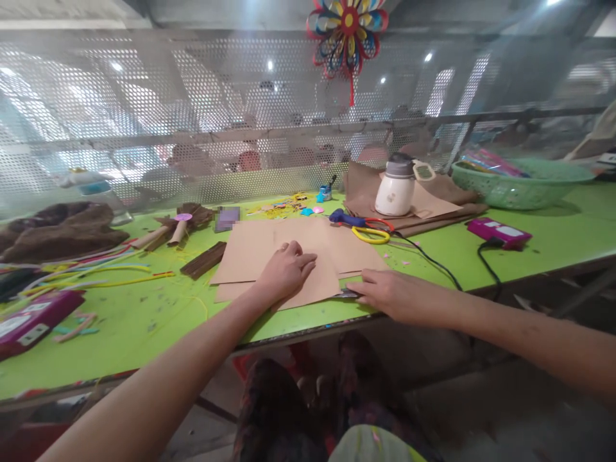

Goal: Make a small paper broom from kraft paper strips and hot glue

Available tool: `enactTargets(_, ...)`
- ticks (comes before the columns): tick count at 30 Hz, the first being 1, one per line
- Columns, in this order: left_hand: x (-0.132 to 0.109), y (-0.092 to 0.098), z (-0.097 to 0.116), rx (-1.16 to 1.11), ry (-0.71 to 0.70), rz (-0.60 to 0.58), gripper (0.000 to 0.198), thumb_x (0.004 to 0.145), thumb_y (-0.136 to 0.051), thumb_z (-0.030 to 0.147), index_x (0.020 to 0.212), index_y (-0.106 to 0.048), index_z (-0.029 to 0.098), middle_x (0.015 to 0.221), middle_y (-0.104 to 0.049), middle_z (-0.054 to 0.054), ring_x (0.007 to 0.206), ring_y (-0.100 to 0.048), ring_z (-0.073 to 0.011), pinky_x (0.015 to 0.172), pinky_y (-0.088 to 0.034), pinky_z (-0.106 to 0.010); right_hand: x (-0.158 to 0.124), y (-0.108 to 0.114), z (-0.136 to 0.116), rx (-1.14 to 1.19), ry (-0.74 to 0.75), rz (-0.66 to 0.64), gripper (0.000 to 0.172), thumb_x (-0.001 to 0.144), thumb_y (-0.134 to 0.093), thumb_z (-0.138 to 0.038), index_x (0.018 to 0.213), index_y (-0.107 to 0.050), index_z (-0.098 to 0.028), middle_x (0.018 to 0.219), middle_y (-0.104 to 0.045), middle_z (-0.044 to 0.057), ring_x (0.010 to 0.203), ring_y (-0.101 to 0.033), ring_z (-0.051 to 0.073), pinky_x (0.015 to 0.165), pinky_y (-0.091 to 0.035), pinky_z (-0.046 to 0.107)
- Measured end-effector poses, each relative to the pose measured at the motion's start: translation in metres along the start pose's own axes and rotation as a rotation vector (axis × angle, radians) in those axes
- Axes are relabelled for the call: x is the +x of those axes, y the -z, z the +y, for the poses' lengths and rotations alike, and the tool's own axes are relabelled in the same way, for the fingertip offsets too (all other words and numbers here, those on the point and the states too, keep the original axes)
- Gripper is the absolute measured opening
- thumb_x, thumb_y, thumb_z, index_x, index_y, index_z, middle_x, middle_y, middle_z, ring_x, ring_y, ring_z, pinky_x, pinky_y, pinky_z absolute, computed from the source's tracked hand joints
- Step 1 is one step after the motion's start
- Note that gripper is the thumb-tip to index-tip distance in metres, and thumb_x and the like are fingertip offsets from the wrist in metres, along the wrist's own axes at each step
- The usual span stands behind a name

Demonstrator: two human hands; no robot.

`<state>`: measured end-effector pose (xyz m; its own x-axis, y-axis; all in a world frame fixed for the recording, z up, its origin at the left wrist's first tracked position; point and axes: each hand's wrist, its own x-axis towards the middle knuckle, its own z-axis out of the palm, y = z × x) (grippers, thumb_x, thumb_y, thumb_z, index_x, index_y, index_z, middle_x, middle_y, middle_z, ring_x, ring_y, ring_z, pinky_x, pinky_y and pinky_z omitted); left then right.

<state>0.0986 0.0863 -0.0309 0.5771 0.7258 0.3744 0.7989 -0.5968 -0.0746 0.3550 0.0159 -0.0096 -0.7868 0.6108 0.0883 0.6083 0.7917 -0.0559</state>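
My left hand (289,268) rests on light brown paper sheets (248,253), its fingers loosely bent and spread over the top sheet. Several sheets overlap there near the table's front edge. To their right, my right hand (385,292) has its fingers closed on a thin, dark metallic piece (349,293), mostly hidden, lying at the corner of the paper. What kind of tool it is, I cannot make out. Just beyond the sheets lie a blue glue gun (344,218) and scissors (370,235) with orange and yellow handle loops.
A white bottle (394,189) stands on dark brown sheets (359,192) behind. Further right are a green basket (510,186) and a purple power strip (500,232) with a black cord. Leftward lie rolled brown pieces (205,260), coloured strips (110,273) and another purple power strip (36,321).
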Motion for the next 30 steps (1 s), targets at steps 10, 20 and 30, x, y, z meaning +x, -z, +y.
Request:
enactTargets(10, -0.001, -0.001, 0.0, -0.04, 0.013, -0.014, 0.037, 0.093, -0.036, 0.039, 0.111, -0.067, 0.028, 0.095, -0.051, -0.009, 0.089, -0.049, -0.0219, 0.088, -0.04, -0.038, -0.012, 0.003, -0.015, 0.068, -0.015, -0.017, 0.028, 0.096, -0.038, -0.024, 0.115, -0.056, -0.014, 0.095, -0.061, 0.011, 0.081, -0.059, 0.022, 0.072, -0.047, 0.034)
enactTargets(20, -0.001, 0.001, -0.005, -0.144, 0.083, -0.021, 0.042, 0.09, -0.041, 0.045, 0.12, -0.059, 0.02, 0.098, -0.054, -0.01, 0.095, -0.052, -0.0238, 0.088, -0.041, -0.038, -0.024, 0.0, -0.007, 0.136, -0.154, 0.119, 0.03, 0.095, -0.039, -0.027, 0.115, -0.059, -0.018, 0.106, -0.064, 0.012, 0.093, -0.06, 0.022, 0.081, -0.047, 0.036)
enactTargets(30, -0.001, 0.007, -0.011, -0.335, 0.297, -0.007, 0.034, 0.081, -0.052, 0.05, 0.089, -0.056, 0.017, 0.085, -0.052, -0.006, 0.078, -0.053, -0.0208, 0.072, -0.045, -0.035, 0.042, 0.01, 0.04, -0.009, -0.323, 0.141, 0.035, 0.095, -0.038, -0.034, 0.109, -0.064, -0.016, 0.1, -0.067, 0.012, 0.094, -0.06, 0.022, 0.08, -0.044, 0.032)
